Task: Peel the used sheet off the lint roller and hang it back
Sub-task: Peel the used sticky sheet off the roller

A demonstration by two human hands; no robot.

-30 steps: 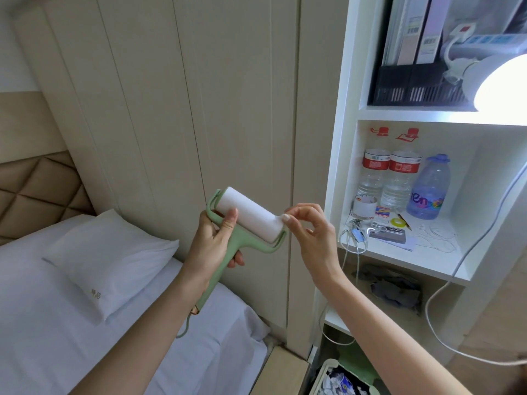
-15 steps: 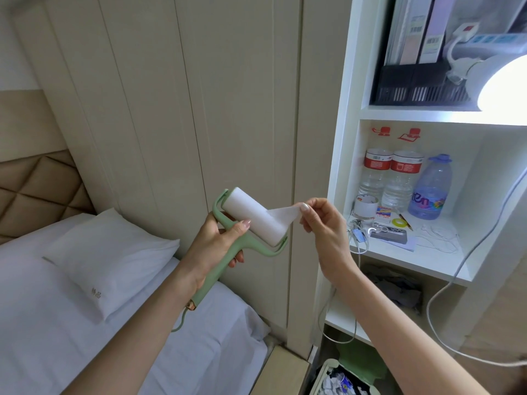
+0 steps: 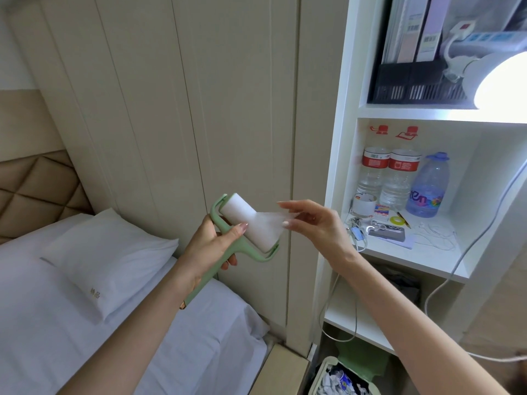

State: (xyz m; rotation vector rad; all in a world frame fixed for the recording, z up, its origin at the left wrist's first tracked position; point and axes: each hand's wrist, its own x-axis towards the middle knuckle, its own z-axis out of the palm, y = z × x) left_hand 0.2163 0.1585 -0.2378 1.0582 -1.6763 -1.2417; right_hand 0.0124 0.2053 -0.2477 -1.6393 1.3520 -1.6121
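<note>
Used sheet now lifted clear of the roll, a translucent flap stretched rightward where half a second ago only a small corner stood up, and a second ago nothing was raised at all; peel well started, not finished, flap still joined to the roll along its near end; tear-off, discard and hanging all yet to come.

Lint roller held in mid-air in front of the panelled wall, above the bed edge, roll tilted, far end up-left, near end down-right; green handle running down into the palm.

Left hand wrapped round the handle, grip clamped on it, thumb laid forward against the roll to steady it; wrist bent slightly up, forearm rising from lower left.

Right hand just right of the roll, thumb and a finger pinched together on the free edge of the sheet, other fingers fanned outward; exact pinch point probably at the flap's tip, film too pale to be sure.

Waste bin below, near the shelf unit; likely landing place for the sheet.
</note>
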